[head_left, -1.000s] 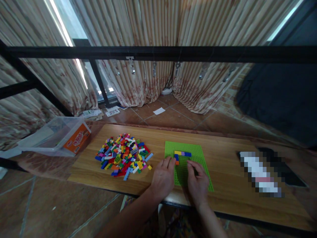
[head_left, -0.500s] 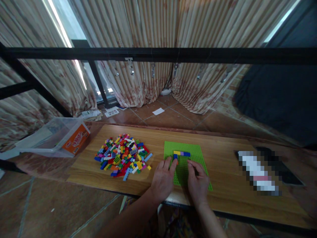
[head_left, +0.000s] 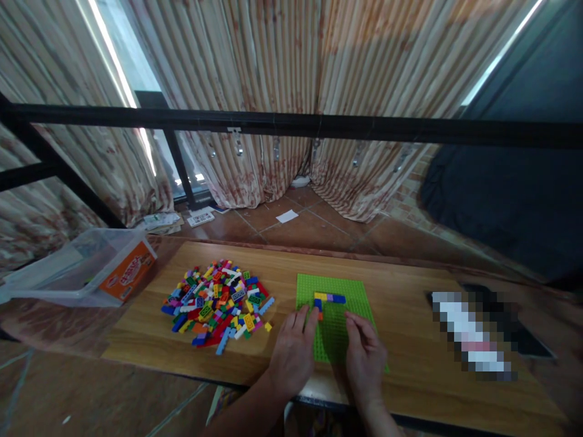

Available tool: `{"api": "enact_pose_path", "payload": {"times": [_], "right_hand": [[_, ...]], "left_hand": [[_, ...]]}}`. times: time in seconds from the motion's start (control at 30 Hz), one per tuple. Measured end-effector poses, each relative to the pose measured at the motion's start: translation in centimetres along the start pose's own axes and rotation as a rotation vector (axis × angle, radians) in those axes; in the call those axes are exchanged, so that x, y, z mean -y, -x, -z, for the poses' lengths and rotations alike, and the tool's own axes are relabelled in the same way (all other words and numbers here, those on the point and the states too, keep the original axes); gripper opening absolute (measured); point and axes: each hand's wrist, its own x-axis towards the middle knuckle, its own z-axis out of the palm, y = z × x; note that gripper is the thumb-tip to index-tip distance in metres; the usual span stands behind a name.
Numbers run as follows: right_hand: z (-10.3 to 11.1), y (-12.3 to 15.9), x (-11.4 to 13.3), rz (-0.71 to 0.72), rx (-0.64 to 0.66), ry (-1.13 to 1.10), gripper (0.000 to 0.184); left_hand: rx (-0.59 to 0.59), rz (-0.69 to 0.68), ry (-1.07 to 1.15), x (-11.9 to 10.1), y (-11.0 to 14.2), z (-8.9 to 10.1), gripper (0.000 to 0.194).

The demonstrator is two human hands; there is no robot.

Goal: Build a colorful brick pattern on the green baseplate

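brick pile (head_left: pixel 218 308) near clear box (head_left: pixel 128 271)

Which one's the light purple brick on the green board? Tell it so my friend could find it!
Start at the long wooden table, then find the flat green board to the right of the big brick pile. On it, the light purple brick sits with yellow on its left and blue on its right. It's the only purple one visible there.

Left hand (head_left: pixel 292 352) palm-down, right hand (head_left: pixel 365 361) curled
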Motion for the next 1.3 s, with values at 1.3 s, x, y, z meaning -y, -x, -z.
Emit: {"api": "enact_pose_path", "payload": {"times": [1.3], "right_hand": [[-1.4,0.2,0.3,0.449,0.234,0.601,0.03]], "left_hand": [[-0.015,0.002,0.121,0.3,-0.1,0.3,0.047]]}}
